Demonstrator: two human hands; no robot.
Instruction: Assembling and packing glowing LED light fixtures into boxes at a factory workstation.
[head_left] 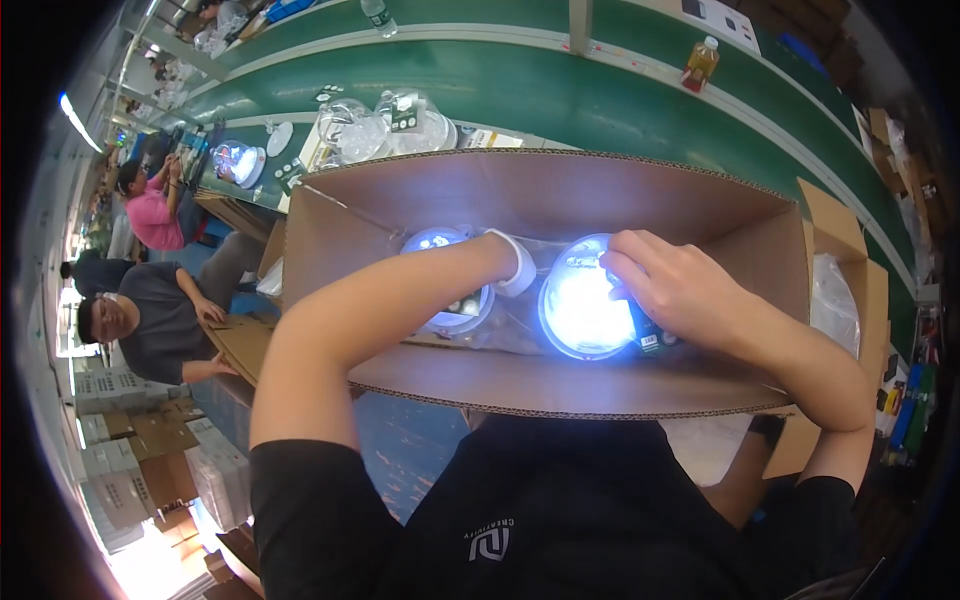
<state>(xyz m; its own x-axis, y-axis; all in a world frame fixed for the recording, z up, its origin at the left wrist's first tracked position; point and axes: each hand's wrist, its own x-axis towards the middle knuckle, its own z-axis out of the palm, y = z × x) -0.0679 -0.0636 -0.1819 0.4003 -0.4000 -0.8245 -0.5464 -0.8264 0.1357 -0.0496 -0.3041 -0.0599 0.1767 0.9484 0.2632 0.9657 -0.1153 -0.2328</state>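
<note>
A long open cardboard box (pixel 560 392) stands in front of me. Inside it, a clear round dome (pixel 585 310) glows bright white-blue. Over the dome's right side my right hand (pixel 655 275) is closed, thumb and fingers pinching at a small dark tag (pixel 650 335) with a white patch. To the left sits a second round clear container (pixel 462 318), also lit, partly covered by my left forearm. My left arm reaches down into the box between the two, with a white band (pixel 520 265) at the wrist. The left hand's fingers are hidden.
Clear domed containers (pixel 350 130) stand on the green bench (pixel 500 90) beyond the box, with another lit dome (pixel 238 163) farther left. Bottles (pixel 701 64) stand farther back. An open carton (pixel 845 260) with clear plastic is at right. A seated person (pixel 155 320) handles cardboard at left.
</note>
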